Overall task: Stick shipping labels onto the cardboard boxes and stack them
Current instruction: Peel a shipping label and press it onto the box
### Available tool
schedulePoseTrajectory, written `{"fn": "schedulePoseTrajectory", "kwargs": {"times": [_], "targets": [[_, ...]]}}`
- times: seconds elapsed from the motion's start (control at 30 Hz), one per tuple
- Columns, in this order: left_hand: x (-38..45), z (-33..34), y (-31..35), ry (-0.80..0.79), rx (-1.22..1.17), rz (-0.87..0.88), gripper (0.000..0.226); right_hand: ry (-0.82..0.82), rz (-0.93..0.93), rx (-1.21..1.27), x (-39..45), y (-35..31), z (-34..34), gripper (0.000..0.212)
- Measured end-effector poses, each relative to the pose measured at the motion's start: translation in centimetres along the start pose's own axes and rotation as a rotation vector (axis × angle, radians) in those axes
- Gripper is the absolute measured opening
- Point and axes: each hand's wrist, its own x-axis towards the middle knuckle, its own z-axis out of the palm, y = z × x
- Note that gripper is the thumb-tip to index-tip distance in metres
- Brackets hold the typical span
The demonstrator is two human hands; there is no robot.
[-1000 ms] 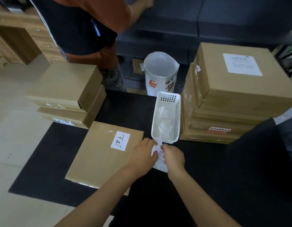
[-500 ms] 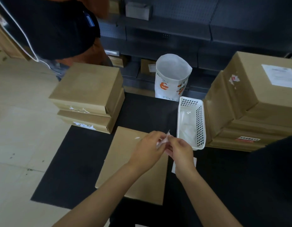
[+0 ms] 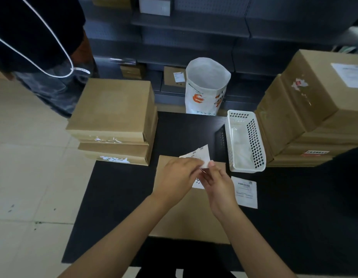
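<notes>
Both of your hands hold one shipping label over the flat cardboard box.

Your left hand (image 3: 179, 173) and right hand (image 3: 216, 181) meet above the far end of the flat box (image 3: 186, 209), fingers curled and pinching the curling label (image 3: 198, 155) between them, seemingly to peel it from its backing. The likely slip from here is that the loose sheet folds onto itself or lands crooked and creased, because it already bends in the air. Just right of the box a second label (image 3: 246, 191) lies on the black mat (image 3: 118, 197), and your right forearm could drag it. Beyond that label stands the white basket (image 3: 245, 141), close to the box's far right corner, so room is tight there. Left of the box the mat is open up to the unlabelled stack (image 3: 114, 121); the labelled stack (image 3: 314, 117) rises right of the basket.
</notes>
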Motion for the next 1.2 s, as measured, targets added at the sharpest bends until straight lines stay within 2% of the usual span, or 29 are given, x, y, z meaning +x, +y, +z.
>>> {"fn": "schedulePoseTrajectory", "kwargs": {"times": [0.3,0.4,0.57,0.67,0.77,1.03,1.1,1.2], "targets": [[1.0,1.1,1.4,-0.018,0.088,0.103,0.021,0.004,0.039,0.102,0.6,-0.9,-2.2,0.028],[1.5,2.1,2.8,-0.014,0.101,0.122,0.023,0.015,0.043,0.101,0.9,-1.4,-4.2,0.030],[2.3,5.5,6.2,-0.008,0.116,0.123,0.030,0.083,0.082,0.098,1.9,-4.0,-9.8,0.022],[3.1,7.1,8.8,0.062,0.169,0.150,0.037,0.116,0.111,0.032,2.8,-5.0,-14.2,0.022],[3.5,9.0,10.8,0.130,0.195,0.179,0.029,0.151,0.184,-0.013,3.5,-5.0,-18.3,0.022],[3.8,12.6,12.7,0.105,0.186,0.156,0.024,0.307,0.407,-0.066,6.2,-2.4,-23.3,0.021],[4.1,12.8,12.6,0.088,0.192,0.159,0.027,0.343,0.487,-0.150,7.1,-1.7,-23.7,0.020],[4.2,13.1,12.5,0.068,0.193,0.141,0.026,0.408,0.580,-0.402,8.2,-1.3,-23.7,0.029]]}}
